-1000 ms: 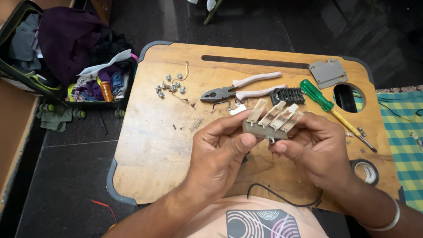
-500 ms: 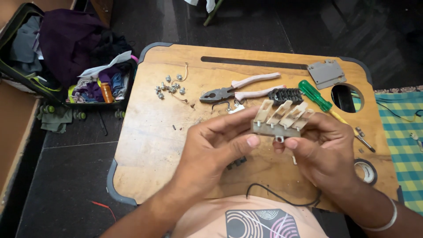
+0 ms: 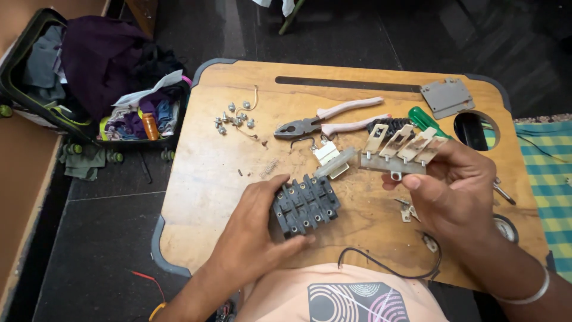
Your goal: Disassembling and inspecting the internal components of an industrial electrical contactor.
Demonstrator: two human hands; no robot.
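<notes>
At the far left an open suitcase (image 3: 53,77) full of clothes lies on the floor beside the wooden tabletop (image 3: 208,179). Near the tabletop's upper left sits a small cluster of screws (image 3: 233,117). The left hand (image 3: 256,229) rests low on the tabletop, its grip closed on a dark grey switch base (image 3: 305,204) with rows of holes: the thumb lies along the block's near edge, the fingers curl around its left side, and the block lies flat on the wood. Just beyond it are a small white plastic piece (image 3: 326,153) and pink-handled pliers (image 3: 333,119), well apart from either hand. Farther right, the right hand (image 3: 456,191) is raised above the tabletop, its grip pinching a beige rocker switch strip (image 3: 396,152) with four tilted levers; thumb and fingers hold the strip's right end, so the strip juts out to the left of the hand. Behind it a green-handled screwdriver (image 3: 424,118) shows, and a grey metal plate (image 3: 447,97) lies near the tabletop's far right corner.
</notes>
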